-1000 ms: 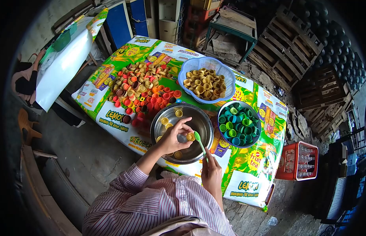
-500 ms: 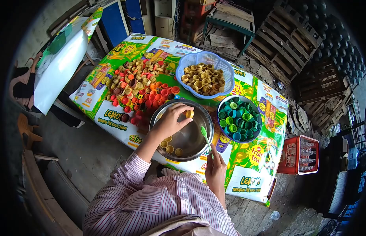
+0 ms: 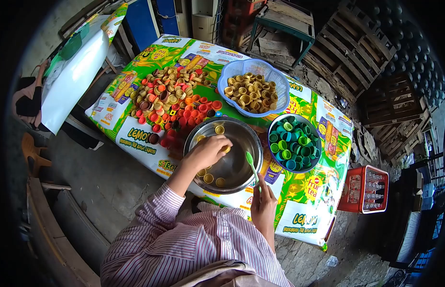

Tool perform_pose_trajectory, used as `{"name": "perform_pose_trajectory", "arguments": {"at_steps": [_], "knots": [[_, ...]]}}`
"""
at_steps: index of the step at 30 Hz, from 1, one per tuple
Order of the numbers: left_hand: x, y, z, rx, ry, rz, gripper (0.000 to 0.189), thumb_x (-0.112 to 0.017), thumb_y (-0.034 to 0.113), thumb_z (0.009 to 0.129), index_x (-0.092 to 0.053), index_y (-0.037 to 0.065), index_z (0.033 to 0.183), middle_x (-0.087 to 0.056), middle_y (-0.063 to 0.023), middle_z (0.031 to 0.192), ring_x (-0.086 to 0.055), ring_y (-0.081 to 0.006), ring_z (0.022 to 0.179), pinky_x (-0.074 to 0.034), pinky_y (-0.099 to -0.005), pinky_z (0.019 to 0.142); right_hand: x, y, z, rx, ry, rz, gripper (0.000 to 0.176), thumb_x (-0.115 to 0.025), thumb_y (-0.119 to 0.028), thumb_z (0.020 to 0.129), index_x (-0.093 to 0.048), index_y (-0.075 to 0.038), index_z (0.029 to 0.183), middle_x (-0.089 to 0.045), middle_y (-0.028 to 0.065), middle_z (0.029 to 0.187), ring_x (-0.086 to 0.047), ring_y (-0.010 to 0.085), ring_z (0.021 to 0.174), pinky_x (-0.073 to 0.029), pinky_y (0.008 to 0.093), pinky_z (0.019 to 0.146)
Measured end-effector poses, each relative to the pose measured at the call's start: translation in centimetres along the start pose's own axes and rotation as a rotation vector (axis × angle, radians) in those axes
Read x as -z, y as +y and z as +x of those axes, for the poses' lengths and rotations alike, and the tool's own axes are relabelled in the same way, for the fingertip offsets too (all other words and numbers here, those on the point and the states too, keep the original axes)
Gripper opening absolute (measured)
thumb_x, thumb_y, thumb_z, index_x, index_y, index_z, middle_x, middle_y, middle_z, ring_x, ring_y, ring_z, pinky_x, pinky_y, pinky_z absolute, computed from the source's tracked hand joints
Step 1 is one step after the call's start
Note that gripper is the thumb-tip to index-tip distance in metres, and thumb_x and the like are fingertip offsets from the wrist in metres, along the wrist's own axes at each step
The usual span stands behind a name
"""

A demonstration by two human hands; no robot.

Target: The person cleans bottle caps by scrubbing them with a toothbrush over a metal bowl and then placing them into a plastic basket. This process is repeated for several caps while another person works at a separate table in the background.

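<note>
My left hand (image 3: 208, 154) is over the steel bowl (image 3: 241, 179), its fingers closed around a yellow bottle cap (image 3: 226, 149) that shows partly at the fingertips. Several similar yellow caps (image 3: 208, 178) lie inside the bowl, and one cap (image 3: 219, 129) sits near its far side. A green toothbrush (image 3: 251, 161) is gripped by its handle in my right hand (image 3: 264, 203), just outside the bowl's near right rim. The brush head points up over the bowl's right part, apart from the cap in my left hand.
A heap of yellow, red and orange caps (image 3: 172, 98) covers the table's left part. Behind the bowl stands a blue plastic basket (image 3: 282, 95) of yellow caps; to its right, a bowl of green caps (image 3: 294, 143). A red bottle crate (image 3: 349, 193) is on the floor at right.
My left hand has lowered a little toward the bowl, and its fingers have curled in around the cap. The toothbrush in my right hand has hardly moved. The view has shifted slightly.
</note>
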State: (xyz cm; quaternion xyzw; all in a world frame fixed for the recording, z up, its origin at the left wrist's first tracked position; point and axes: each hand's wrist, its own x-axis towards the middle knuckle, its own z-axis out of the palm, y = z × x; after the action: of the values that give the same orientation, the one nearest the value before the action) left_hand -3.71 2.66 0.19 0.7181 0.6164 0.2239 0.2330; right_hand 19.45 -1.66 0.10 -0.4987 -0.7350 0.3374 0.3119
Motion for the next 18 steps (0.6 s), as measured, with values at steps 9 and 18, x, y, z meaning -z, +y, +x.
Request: {"name": "perform_pose_trajectory", "arguments": {"at_steps": [9, 18], "knots": [[-1.1, 0.5, -0.9, -0.02, 0.118, -1.113, 0.028, -0.056, 0.002, 0.085, -0.051, 0.001, 0.112, -0.054, -0.006, 0.119, -0.053, -0.0131, 0.106, -0.043, -0.0265, 0.093, 0.5, -1.6, 0.9, 0.116, 0.056, 0.073, 0.055, -0.045, 0.009, 0.08, -0.039, -0.006, 0.132, -0.055, 0.021, 0.08, -0.057, 0.0338, 0.065, -0.045, 0.0391, 0.058], [-0.7, 2.0, -2.0, -0.046, 0.113, -1.286, 0.046, -0.06, 0.003, 0.082, -0.041, 0.001, 0.124, -0.054, -0.0143, 0.117, -0.052, -0.0215, 0.111, -0.042, -0.034, 0.095, -0.8, -2.5, 0.9, 0.204, 0.042, 0.003, 0.055, -0.051, 0.002, 0.082, -0.042, -0.019, 0.132, -0.051, 0.0115, 0.071, -0.054, 0.0285, 0.057, -0.043, 0.0399, 0.052]]}}
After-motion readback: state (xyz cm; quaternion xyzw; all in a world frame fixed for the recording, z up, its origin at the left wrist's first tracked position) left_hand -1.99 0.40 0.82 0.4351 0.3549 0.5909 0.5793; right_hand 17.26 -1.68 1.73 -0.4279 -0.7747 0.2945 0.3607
